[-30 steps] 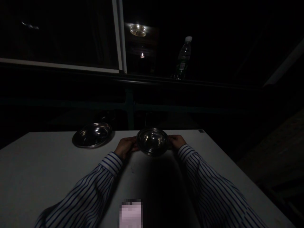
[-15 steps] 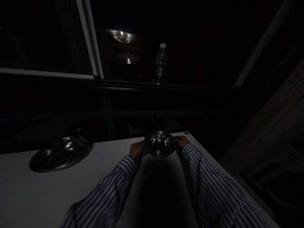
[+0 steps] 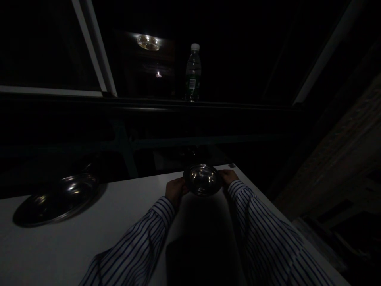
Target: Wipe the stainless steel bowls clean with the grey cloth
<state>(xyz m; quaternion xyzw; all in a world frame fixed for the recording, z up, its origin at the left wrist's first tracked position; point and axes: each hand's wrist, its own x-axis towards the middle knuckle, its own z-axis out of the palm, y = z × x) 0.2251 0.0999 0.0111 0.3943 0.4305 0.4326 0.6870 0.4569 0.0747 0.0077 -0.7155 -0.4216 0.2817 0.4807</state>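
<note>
A small shiny metal bowl point(image 3: 203, 181) is between my two hands near the far right corner of the white table point(image 3: 131, 198). My left hand point(image 3: 176, 190) grips its left rim, with some fingers hidden beneath the edge. On the opposite side, my right hand point(image 3: 228, 176) pinches the right rim. I cannot tell whether the bowl rests on the tabletop or is held just above it. Farther left on the table lies a larger oval metal dish point(image 3: 58, 200), apart from both hands.
Beyond the table, a plastic bottle point(image 3: 193, 73) with a white cap and green label stands on a dark window ledge point(image 3: 143, 107). A small dark square marker point(image 3: 231, 165) sits at the table's far right corner. The scene is very dim.
The view has turned slightly to the right, so the bottle and oval dish appear farther left. Both hands keep their hold on the bowl.
</note>
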